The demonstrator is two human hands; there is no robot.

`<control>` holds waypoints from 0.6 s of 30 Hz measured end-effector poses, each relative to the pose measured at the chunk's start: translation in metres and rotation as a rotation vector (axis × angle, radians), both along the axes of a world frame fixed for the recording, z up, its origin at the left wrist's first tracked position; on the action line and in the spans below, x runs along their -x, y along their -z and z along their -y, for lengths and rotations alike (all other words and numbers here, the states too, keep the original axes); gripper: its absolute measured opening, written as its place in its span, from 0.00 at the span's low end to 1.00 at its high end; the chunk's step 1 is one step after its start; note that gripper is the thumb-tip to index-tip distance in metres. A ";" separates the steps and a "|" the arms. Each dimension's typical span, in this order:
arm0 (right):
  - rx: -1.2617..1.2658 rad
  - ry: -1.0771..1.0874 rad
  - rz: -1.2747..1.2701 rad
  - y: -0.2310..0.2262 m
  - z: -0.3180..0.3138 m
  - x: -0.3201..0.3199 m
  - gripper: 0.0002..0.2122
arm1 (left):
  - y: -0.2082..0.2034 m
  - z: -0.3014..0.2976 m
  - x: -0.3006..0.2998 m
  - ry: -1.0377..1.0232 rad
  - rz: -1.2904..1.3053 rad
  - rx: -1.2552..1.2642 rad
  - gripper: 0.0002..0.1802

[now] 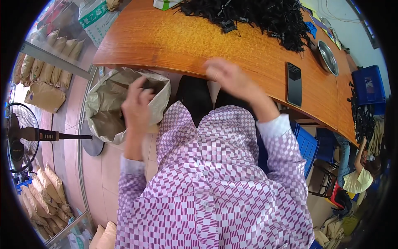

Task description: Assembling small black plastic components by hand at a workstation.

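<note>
My left hand (137, 103) is over the mouth of an open pale woven sack (101, 112) standing on the floor by the table. Its fingers are half bent and apart, and I see nothing held in them. Something dark shows inside the sack behind the fingers. My right hand (234, 81) hovers at the near edge of the wooden table (182, 43). Motion smears its fingers, so whether they hold anything cannot be made out. A big heap of thin black strap-like pieces (257, 18) lies at the table's far side.
A black phone (294, 85) and a metal bowl (327, 57) are on the table's right. A standing fan (25, 135) is at left, near stacked brown packages (43, 193). Blue crates (369, 83) stand at right. Another person (358, 178) is at far right, by more black pieces.
</note>
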State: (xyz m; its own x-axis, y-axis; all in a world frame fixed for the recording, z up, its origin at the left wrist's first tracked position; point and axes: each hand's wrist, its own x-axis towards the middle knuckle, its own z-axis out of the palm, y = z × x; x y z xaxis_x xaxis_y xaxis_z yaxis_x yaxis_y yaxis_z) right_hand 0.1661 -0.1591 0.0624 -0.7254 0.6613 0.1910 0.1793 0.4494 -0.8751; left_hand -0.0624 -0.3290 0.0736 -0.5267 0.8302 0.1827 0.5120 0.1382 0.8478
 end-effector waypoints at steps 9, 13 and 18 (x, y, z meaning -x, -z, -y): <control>-0.347 0.607 0.528 0.046 -0.164 -0.020 0.18 | 0.015 0.000 0.022 -0.053 -0.287 -0.107 0.27; -0.291 0.575 0.450 0.048 -0.161 -0.021 0.16 | 0.009 -0.031 -0.026 0.221 0.146 -0.090 0.28; -0.425 0.586 0.227 0.019 -0.076 -0.030 0.10 | -0.020 -0.077 -0.092 0.365 1.037 0.117 0.25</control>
